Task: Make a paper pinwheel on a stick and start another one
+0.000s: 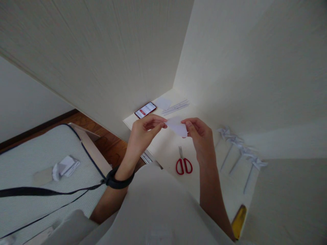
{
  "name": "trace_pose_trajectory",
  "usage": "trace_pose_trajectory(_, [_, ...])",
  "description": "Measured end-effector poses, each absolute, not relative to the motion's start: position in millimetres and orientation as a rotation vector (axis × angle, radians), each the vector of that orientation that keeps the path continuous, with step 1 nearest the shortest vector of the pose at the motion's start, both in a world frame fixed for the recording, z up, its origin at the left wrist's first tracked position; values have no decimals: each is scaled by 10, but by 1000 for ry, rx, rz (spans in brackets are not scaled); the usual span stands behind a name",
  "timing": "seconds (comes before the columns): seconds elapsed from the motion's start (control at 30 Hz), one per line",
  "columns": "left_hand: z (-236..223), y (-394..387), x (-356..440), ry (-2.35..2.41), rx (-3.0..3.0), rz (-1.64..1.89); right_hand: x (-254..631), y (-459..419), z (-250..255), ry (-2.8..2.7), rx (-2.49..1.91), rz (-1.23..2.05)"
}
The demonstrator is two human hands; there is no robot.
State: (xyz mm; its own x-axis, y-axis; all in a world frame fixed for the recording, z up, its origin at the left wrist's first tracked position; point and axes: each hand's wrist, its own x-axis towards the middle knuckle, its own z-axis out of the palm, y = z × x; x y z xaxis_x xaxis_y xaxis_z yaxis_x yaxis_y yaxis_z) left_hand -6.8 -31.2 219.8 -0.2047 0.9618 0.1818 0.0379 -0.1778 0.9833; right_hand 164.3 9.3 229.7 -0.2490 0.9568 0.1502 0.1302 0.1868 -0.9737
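A small white piece of paper point(177, 127) is held up above the white desk point(163, 146) between both hands. My left hand point(145, 131) pinches its left edge with thumb and fingers. My right hand point(200, 134) pinches its right side, fingers curled behind it. Red-handled scissors point(183, 163) lie on the desk just below the hands, blades pointing away from me.
A red-cased phone point(145, 109) with a lit screen, a white paper square point(162, 102) and thin white sticks point(176, 107) lie at the desk's far end. Several white paper pinwheels point(240, 146) lie at right, a yellow object point(238, 221) near me. A mattress with crumpled paper point(65, 166) is at left.
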Motion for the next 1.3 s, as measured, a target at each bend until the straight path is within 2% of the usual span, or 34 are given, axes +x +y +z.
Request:
trace_pose_trajectory(0.5, [2193, -336, -74, 1241, 1103, 1548, 1644, 64, 2281, -1653, -1090, 1153])
trace_pose_trajectory(1.0, [2110, -359, -125, 1243, 1037, 1368, 1641, 35, 2319, -1700, -1117, 1129])
trace_pose_trajectory(1.3, [2099, -393, -114, 1245, 1065, 1398, 1635, 29, 2265, -1663, -1118, 1127])
